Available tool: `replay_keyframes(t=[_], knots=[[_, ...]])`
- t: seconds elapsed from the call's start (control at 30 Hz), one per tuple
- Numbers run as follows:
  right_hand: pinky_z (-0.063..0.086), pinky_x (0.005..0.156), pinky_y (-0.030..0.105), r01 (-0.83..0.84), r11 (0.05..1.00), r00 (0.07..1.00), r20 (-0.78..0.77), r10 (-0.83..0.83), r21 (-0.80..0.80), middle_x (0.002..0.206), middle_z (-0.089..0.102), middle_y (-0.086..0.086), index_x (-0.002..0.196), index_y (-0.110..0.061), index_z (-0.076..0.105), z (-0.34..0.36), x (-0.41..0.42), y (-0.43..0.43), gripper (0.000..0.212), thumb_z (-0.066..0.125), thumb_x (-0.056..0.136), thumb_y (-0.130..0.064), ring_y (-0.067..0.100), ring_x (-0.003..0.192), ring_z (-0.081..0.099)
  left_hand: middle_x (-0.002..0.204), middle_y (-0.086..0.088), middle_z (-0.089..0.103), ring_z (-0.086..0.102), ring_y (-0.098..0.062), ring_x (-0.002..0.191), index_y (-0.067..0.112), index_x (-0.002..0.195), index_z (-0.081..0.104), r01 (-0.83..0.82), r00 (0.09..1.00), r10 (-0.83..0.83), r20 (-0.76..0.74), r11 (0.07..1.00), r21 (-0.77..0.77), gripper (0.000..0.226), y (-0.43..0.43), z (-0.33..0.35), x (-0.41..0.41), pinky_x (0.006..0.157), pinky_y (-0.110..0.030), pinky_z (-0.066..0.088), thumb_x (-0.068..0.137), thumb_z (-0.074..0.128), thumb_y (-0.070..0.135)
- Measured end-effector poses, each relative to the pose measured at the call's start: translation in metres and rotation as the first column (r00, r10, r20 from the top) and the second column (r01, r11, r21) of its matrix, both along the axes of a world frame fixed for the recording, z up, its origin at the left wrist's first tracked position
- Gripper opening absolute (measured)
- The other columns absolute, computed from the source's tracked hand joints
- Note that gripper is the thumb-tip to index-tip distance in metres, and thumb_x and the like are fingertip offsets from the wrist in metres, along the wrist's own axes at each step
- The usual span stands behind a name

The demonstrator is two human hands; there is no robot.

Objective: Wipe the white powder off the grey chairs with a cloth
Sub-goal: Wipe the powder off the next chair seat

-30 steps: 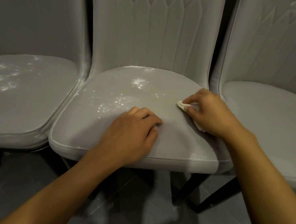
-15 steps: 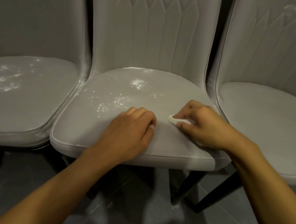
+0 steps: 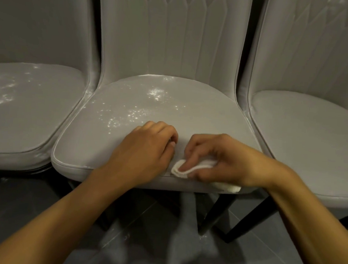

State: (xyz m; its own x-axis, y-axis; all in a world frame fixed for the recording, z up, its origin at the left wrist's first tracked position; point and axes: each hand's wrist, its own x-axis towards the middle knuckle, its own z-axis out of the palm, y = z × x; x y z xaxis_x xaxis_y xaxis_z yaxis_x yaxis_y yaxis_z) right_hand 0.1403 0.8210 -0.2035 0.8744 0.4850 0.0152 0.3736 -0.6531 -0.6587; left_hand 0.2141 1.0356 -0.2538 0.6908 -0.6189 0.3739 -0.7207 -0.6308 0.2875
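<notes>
Our right hand [image 3: 214, 156] grasps the small folded white cloth [image 3: 179, 169]; our left hand [image 3: 147, 146] rests clenched, empty. We should press flat, sweeping centre-frame white powder [image 3: 133, 113] off the grey padded chair [image 3: 210, 115].

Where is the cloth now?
Head view: the cloth lies at the front edge of the middle seat, under the right hand, just right of the left hand.

Indoor room, home dining area or furniture shop, cannot tell which; three matching grey padded chairs [image 3: 200, 113] side by side, stitched panel backs, black legs [image 3: 247, 222]; dark grey tiled floor [image 3: 31, 215]; dim lighting
</notes>
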Motion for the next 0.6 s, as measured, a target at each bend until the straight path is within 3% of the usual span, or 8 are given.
replay_keyframes(t=[0.07,0.17,0.3,0.4,0.5,0.6], knots=[[0.047,0.092,0.021,0.016,1.000,0.999,0.038,-0.017,0.023,0.108,0.064,-0.009,0.108,-0.023,0.077,0.004,0.001,0.000,0.021,0.077,0.087,-0.019,0.013,0.105,0.063,0.103,0.010,0.060,0.052,-0.015,0.096,0.028,0.102,0.059,-0.001,1.000,0.001,-0.005,1.000,0.004,0.014,0.000,0.000,0.000,0.083,-0.035,0.045,0.097,0.046,0.032],[0.049,0.092,0.032,0.124,0.991,0.980,0.160,-0.116,-0.041,0.107,0.062,-0.008,0.107,-0.025,0.078,0.005,0.004,-0.014,0.022,0.077,0.085,-0.019,0.013,0.102,0.063,0.104,0.009,0.061,0.053,-0.016,0.096,0.027,0.103,0.060,0.005,1.000,-0.005,-0.017,1.000,-0.003,0.022,0.002,0.001,-0.002,0.084,-0.037,0.046,0.095,0.042,0.035],[0.050,0.093,0.037,0.041,0.992,0.988,-0.145,-0.058,-0.119,0.106,0.062,-0.009,0.093,-0.032,0.081,0.015,-0.008,-0.041,0.028,0.082,0.079,-0.008,0.016,0.097,0.065,0.111,0.009,0.063,0.055,-0.015,0.103,0.026,0.108,0.062,0.016,0.998,-0.017,-0.061,1.000,-0.020,0.028,0.005,0.002,-0.003,0.088,-0.036,0.047,0.095,0.039,0.035],[0.050,0.088,0.030,0.067,0.993,0.968,-0.235,-0.088,-0.094,0.101,0.064,-0.007,0.088,-0.031,0.082,0.026,-0.019,-0.055,0.031,0.082,0.076,-0.002,0.016,0.092,0.066,0.109,0.009,0.063,0.055,-0.016,0.100,0.025,0.108,0.062,0.025,0.998,-0.027,-0.055,0.999,-0.031,0.028,0.005,0.001,-0.004,0.087,-0.038,0.048,0.096,0.039,0.034],[0.047,0.087,0.021,0.056,0.996,0.989,-0.131,-0.064,-0.066,0.102,0.064,-0.008,0.094,-0.028,0.082,0.019,-0.019,-0.039,0.028,0.081,0.078,-0.005,0.015,0.095,0.066,0.108,0.009,0.062,0.054,-0.016,0.098,0.024,0.107,0.061,0.023,0.999,-0.025,-0.045,0.999,-0.033,0.022,0.005,0.000,-0.002,0.085,-0.036,0.045,0.098,0.043,0.031],[0.047,0.086,0.020,-0.001,0.995,1.000,0.017,0.002,-0.103,0.105,0.061,-0.013,0.099,-0.029,0.081,0.005,-0.013,-0.010,0.022,0.079,0.082,-0.015,0.011,0.097,0.064,0.107,0.009,0.062,0.053,-0.016,0.097,0.025,0.106,0.061,0.026,0.999,-0.026,-0.026,1.000,-0.017,0.015,0.004,-0.001,0.000,0.084,-0.035,0.045,0.099,0.048,0.029]])
